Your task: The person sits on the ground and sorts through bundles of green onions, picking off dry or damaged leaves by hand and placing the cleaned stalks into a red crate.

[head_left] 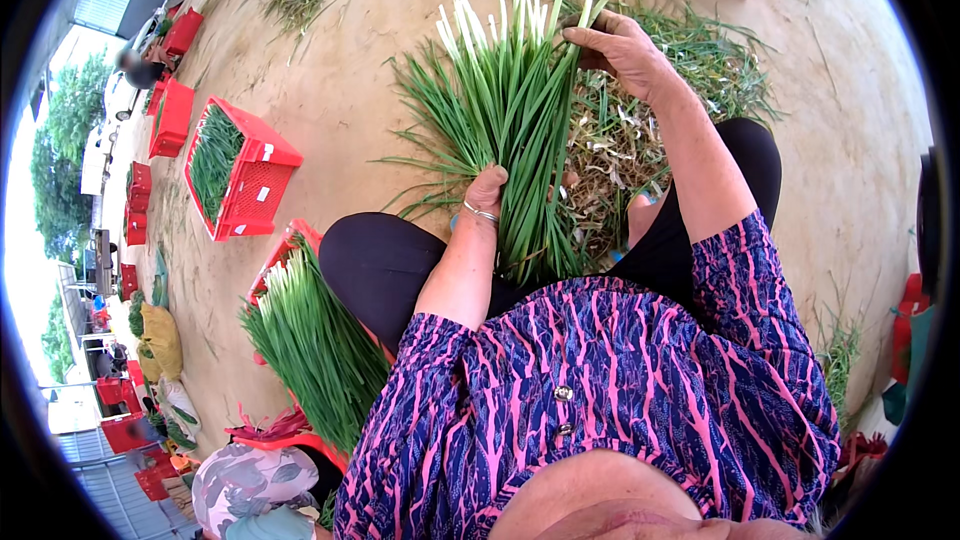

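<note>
**Bunch in the left hand, right hand busy at the white ends**

We see the bunch of green stalks (525,130) above the wearer's lap, between the knees, its white ends (520,20) pointing away from the body. The left hand (484,190) is clamped around its leafy middle. The right hand (618,45) has its fingers drawn together at the outermost stalk; whether they pinch it, we cannot tell.

To us, the step in hand looks like picking over or evening up the bunch. We judge that the next move calls for a firm left hold, with the right working lightly so that no stalk snaps.

Just beside the bunch lies a heap of dry scraps (615,155), with loose green leaves (710,55) beyond it; we think those could tangle with good stalks. The left knee (372,260) stands between the bunch and a red crate (303,230) of packed stalks (315,340), so reaching there would mean going over or around it. Farther left, another red basket (262,190) holds greens on the floor (340,120).
</note>
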### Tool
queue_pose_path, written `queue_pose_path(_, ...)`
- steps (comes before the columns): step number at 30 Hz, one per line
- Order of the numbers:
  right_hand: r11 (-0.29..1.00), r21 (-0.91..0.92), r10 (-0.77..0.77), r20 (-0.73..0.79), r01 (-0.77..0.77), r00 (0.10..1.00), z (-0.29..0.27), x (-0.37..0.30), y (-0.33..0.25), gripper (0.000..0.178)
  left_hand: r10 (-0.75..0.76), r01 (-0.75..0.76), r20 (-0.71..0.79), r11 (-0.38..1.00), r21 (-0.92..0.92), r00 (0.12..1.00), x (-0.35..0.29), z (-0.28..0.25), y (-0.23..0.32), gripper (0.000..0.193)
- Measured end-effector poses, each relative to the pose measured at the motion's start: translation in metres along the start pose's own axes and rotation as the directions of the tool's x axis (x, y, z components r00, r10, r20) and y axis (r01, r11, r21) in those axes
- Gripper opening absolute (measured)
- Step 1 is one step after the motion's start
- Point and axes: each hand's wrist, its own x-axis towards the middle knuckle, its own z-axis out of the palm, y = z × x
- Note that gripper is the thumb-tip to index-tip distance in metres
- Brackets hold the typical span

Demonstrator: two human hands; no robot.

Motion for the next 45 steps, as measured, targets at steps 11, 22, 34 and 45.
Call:
queue_pose_path(11,0.952,0.303,0.054,-0.071,-0.03,0.996,0.005,0.005,0.004,0.05,0.001,0.036,-0.145,0.966,0.255,0.99,0.004,0.029,0.009,0.081)
queue_pose_path(22,0.904,0.382,0.216,-0.015,-0.194,0.976,0.006,0.011,0.008,0.029,-0.019,0.157,-0.431,0.945,0.288,0.902,-0.001,-0.012,-0.009,0.047)
queue_pose_path(34,0.908,0.388,0.019,0.335,-0.156,0.942,0.008,0.004,0.022,0.046,-0.243,0.36,-0.432,0.908,0.213,0.869,-0.008,-0.015,0.003,0.038)
queue_pose_path(45,0.945,0.307,0.036,0.254,-0.116,0.967,0.017,-0.012,0.014,0.016,-0.253,0.357,-0.371,0.902,0.244,0.893,-0.011,-0.026,0.003,0.038)
